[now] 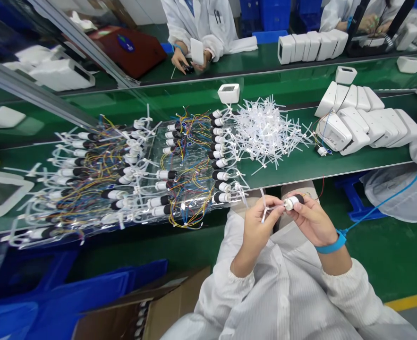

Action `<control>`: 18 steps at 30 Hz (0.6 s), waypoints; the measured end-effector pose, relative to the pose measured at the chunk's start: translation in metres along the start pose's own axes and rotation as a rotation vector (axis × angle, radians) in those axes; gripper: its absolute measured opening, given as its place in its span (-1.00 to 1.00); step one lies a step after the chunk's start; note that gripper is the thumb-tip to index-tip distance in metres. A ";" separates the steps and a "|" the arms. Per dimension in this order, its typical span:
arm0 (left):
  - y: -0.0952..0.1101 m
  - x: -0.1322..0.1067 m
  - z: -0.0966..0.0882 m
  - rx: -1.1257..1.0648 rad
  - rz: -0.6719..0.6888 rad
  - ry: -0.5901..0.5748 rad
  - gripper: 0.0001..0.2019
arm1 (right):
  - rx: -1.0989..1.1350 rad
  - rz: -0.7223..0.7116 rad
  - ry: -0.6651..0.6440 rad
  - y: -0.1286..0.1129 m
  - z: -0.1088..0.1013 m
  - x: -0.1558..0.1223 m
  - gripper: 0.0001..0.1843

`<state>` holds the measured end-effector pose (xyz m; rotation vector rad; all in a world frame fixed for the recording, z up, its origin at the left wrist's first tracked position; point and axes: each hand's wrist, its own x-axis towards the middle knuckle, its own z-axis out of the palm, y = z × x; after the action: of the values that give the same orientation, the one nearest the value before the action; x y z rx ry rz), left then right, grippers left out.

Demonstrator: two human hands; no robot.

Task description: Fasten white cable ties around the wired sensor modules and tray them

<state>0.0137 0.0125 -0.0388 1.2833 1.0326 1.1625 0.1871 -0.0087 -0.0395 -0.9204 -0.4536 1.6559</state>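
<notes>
My left hand (259,222) pinches a white cable tie (264,211) below the table's front edge. My right hand (310,218), with a blue wrist strap (332,244), grips a small white and black cylindrical part (292,202) with thin coloured wires. The tie reaches across to that part, and the two hands nearly meet over my lap. A heap of loose white cable ties (265,130) lies on the green table (336,165) just beyond my hands.
Several wired cylinders with ties lie in rows on a clear sheet (140,165) at left. White housings (364,118) stand at right. A person in a white coat (201,28) works across the table. A cardboard box (148,307) and blue bins sit below.
</notes>
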 end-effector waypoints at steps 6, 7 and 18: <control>0.010 -0.003 -0.003 0.130 0.182 -0.038 -0.94 | 0.017 0.015 -0.030 0.002 0.001 -0.004 -0.62; 0.012 -0.003 -0.003 0.148 0.203 -0.042 -0.94 | 0.019 0.016 -0.033 0.002 0.000 -0.004 -0.62; 0.013 -0.009 -0.001 0.303 0.319 0.016 -0.87 | -0.026 -0.002 0.015 0.005 0.002 -0.010 -0.60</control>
<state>0.0102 0.0026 -0.0269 1.7284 1.0699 1.2883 0.1832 -0.0198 -0.0388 -0.9505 -0.4670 1.6437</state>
